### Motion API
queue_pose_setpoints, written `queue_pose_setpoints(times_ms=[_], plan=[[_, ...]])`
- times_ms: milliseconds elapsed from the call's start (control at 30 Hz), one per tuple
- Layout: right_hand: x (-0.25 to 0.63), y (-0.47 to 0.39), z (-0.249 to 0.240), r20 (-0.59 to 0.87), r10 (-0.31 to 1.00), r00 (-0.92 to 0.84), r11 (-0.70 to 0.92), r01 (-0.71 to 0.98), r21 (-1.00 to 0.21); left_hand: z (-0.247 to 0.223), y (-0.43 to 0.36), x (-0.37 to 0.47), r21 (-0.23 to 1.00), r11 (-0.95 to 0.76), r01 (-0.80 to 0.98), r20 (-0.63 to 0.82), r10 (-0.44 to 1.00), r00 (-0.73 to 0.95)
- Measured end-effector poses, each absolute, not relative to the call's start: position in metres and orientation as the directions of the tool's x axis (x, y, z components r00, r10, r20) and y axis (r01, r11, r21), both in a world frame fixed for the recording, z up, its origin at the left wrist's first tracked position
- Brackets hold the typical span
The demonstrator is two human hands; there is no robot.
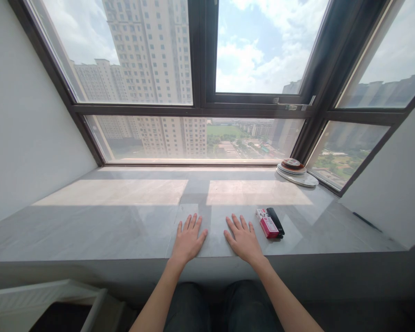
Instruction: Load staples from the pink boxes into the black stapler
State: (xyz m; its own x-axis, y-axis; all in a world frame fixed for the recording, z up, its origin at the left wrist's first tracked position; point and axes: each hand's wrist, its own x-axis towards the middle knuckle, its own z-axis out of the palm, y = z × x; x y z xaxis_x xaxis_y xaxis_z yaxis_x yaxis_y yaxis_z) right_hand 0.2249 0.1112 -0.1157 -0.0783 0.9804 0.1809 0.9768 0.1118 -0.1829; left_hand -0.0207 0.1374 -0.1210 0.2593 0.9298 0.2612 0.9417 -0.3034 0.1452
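My left hand (188,240) lies flat on the stone window sill (100,233), palm down with fingers spread. To its right, my right hand (242,239) rests the same way, also holding nothing. Just right of that hand sits a small red and white box (267,224). A black stapler (275,222) lies along the box's right side, the two side by side and seemingly touching. Neither hand touches the box or the stapler.
A stack of round plates or discs (293,171) sits in the far right corner by the window frame (200,112). A thin dark strip (367,222) lies along the right wall. Below the sill at left stands a white slatted piece (48,290).
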Motion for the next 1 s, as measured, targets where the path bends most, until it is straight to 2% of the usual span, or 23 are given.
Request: queue_pose_setpoints(times_ms=[567, 1000], plan=[[0.2225, 0.1102, -0.1121, 0.14, 0.988, -0.061, 0.085, 0.982, -0.171, -0.1184, 0.1365, -0.0201, 0.13, -0.293, 0.947, 0.238, 0.937, 0.258], [0.2218, 0.1088, -0.1104, 0.15, 0.987, -0.057, 0.084, 0.98, -0.178, -0.1145, 0.1344, -0.0194, 0.182, -0.294, 0.938, 0.218, 0.943, 0.253]])
